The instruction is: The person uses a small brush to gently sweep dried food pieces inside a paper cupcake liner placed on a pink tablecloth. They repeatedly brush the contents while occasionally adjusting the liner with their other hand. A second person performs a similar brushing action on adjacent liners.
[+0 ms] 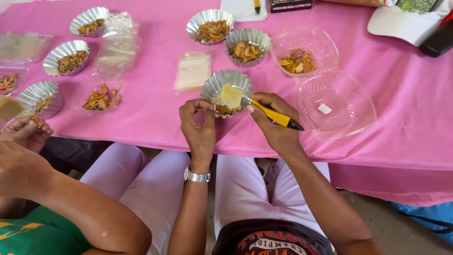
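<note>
I am watching my left hand (198, 126) pinching the near rim of a small fluted silver foil cup (225, 87), its fingers (191, 107) closed on the thin metal and tilting the cup toward me at the near edge of the pink-clothed counter (401, 108). My right hand (273, 123) is gripping a yellow-handled brush with a black tip (276, 116), fingers clenched round the handle just behind the bristles, which are touching the cup's inside beside a pale yellow wafer-like piece (231, 94) and some orange-brown dried chips (225, 109).

I judge the cup to be very light, flimsy and easily crushed, so a soft pinch on the rim looks like the right hold; the chips seem loose and brittle, ready to spill over the tilted lip.

Just beyond the fingers a small clear plastic sachet (192, 71) is lying flat. To the right of them an open clear plastic clamshell box (335, 101) is sitting close, leaving little room that way. Farther off, two more filled foil cups (247, 46) are standing. Another person's hand (26, 132) is working well off to the left.
</note>
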